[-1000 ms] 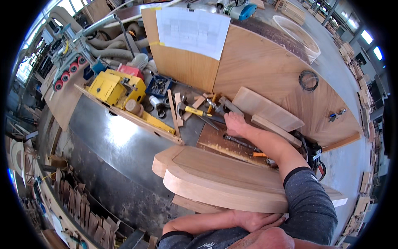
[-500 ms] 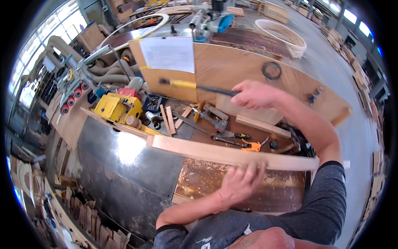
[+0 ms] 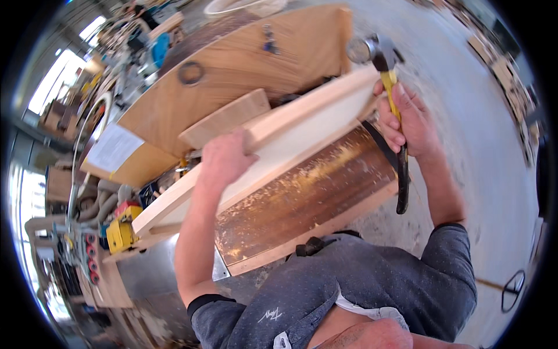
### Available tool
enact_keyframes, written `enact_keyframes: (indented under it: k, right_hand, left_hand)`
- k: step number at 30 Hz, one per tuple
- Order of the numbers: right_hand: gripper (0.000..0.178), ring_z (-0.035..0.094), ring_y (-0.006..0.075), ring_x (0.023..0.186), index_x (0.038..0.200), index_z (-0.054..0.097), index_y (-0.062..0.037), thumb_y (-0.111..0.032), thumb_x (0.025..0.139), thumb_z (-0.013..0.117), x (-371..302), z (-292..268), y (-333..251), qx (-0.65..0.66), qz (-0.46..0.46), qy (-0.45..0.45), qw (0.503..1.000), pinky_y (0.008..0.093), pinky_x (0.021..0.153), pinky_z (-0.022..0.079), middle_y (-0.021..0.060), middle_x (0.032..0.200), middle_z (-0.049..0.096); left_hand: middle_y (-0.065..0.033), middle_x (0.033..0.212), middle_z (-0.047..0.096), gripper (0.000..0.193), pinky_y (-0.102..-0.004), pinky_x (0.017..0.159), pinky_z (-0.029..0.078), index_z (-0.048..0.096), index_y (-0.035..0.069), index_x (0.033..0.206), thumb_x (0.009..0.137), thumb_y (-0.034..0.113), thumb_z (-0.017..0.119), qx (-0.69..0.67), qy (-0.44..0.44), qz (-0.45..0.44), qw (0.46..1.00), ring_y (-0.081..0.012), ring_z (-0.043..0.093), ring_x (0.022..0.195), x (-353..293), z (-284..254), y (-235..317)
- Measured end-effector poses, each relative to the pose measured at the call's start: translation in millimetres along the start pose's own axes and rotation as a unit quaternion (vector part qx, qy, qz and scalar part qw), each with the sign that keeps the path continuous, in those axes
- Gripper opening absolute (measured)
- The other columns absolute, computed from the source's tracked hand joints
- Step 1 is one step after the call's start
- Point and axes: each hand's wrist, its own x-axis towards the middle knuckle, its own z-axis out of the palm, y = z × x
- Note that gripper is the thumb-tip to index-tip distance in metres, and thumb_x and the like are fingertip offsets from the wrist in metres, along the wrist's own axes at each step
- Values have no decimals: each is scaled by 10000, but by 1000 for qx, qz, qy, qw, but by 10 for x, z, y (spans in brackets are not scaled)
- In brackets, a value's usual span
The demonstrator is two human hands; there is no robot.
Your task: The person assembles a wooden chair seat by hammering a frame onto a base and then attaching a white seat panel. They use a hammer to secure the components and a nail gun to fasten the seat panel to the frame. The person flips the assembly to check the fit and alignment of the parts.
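Note:
A long pale wooden piece (image 3: pixel 308 110) stands on its edge along the bench, a whitish face turned toward me. Over its upper edge, left of the middle, my left hand (image 3: pixel 224 157) is closed. At the far right end of the piece, my right hand (image 3: pixel 415 119) holds a claw hammer (image 3: pixel 384 61) by its yellow and black handle, head up and black end hanging down. Whether the right fingers also touch the wood's end, I cannot tell. Beneath lies the worn brown bench top (image 3: pixel 308 198), speckled with yellowish patches.
Behind the wood stands an upright plywood panel (image 3: pixel 226 75) with a black ring (image 3: pixel 190 72) and a white sheet (image 3: pixel 114 148) on it. A loose board (image 3: pixel 226 118) leans there. At left are a yellow machine (image 3: pixel 122 230) and a grey metal plate (image 3: pixel 148 267).
My view has turned right. The long piece now stands tilted up, with my left hand closed over its top edge. The hammer has swung from pointing left to head-up at the right end.

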Motion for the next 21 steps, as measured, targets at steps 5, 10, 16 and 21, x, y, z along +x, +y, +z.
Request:
enact_keyframes:
  k: [5,10,16,21]
  right_hand:
    - [305,375,43,433,1058,503,-108,-393,1125,414,-657,-871,1080,184,177,121,959,231,368,364,-61,654,415]
    - [327,368,47,441,956,497,-153,-439,1105,445,-212,-1086,2059,455,325,121,820,230,369,341,-78,630,417]
    - [342,376,43,446,940,492,-164,-448,1112,410,409,-859,2196,528,283,82,796,218,368,341,-90,616,407]
    - [359,348,31,440,929,502,-168,-470,1106,419,334,-887,2238,466,244,34,850,212,359,316,-97,621,394]
  left_hand:
    - [-244,984,719,453,-515,871,529,633,7,1051,793,329,821,16,-23,2,1000,-434,679,989,246,-47,275]
    - [-238,873,691,462,-482,815,514,612,-27,961,725,290,854,-23,11,8,1000,-425,676,908,283,0,276]
    - [-248,875,696,452,-464,800,524,607,-33,956,712,254,857,-32,23,36,999,-413,686,876,269,30,204]
    - [-251,852,687,450,-458,804,528,597,-37,957,714,242,852,-59,-6,23,998,-420,679,861,272,-16,243]
